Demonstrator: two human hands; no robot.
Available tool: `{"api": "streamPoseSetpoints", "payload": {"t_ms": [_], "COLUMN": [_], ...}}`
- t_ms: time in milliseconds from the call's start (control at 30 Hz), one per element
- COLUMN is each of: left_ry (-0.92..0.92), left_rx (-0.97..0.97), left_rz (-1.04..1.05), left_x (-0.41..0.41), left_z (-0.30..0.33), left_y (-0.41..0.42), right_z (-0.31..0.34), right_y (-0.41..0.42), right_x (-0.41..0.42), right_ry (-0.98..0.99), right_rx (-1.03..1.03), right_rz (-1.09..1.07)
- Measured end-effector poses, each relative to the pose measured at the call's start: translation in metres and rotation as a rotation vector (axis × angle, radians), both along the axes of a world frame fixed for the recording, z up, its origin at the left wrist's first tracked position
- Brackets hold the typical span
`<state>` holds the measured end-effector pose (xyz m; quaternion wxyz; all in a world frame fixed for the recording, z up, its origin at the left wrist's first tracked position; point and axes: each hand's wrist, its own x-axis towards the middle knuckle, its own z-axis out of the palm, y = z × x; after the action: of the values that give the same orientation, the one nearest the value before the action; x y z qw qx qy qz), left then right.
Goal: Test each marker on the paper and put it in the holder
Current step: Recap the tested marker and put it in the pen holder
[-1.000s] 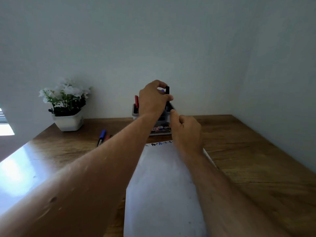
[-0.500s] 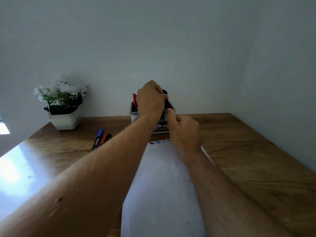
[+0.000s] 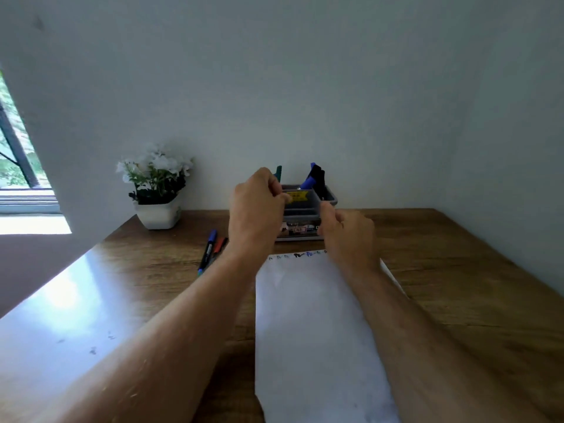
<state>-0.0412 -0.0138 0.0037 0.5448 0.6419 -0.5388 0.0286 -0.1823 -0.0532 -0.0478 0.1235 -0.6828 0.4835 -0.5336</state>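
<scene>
Head view: the left hand (image 3: pixel 256 206), fingers curled, is at the left rim of the holder (image 3: pixel 308 209); whether it grips anything cannot be told. The right hand (image 3: pixel 345 233) pinches the holder's right front corner. Blue and black markers (image 3: pixel 314 178) stand inside — two more markers (image 3: pixel 212 248) lie on the desk (image 3: pixel 457 270) left of the paper (image 3: pixel 311 331).

Dim, soft overall — daylight enters from window (image 3: pixel 18 154) at left. Strong glare on table (image 3: pixel 70 294) near corner. Wide-angle bending at edges — slight blur throughout.
</scene>
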Motion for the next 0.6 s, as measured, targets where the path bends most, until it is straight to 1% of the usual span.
{"api": "streamPoseSetpoints", "payload": {"t_ms": [167,267,367,467,600], "left_ry": [-0.117,-0.307,-0.459,-0.521,-0.559], "left_rx": [0.185,0.358,0.467,0.496,0.515], "left_rz": [0.12,0.18,0.239,0.254,0.27], "left_x": [0.018,0.022,0.023,0.024,0.022], "left_z": [-0.011,-0.016,-0.019,-0.023,-0.026], "left_y": [0.011,0.013,0.014,0.014,0.012], "right_z": [0.003,0.005,0.006,0.006,0.006], "right_y": [0.006,0.007,0.007,0.007,0.006], "right_x": [0.0,-0.001,-0.001,0.001,0.0], "right_ry": [0.018,0.036,0.041,0.041,0.041], "right_rx": [-0.011,0.017,0.031,0.044,0.05], "right_rz": [-0.007,-0.023,-0.029,-0.021,-0.03]}}
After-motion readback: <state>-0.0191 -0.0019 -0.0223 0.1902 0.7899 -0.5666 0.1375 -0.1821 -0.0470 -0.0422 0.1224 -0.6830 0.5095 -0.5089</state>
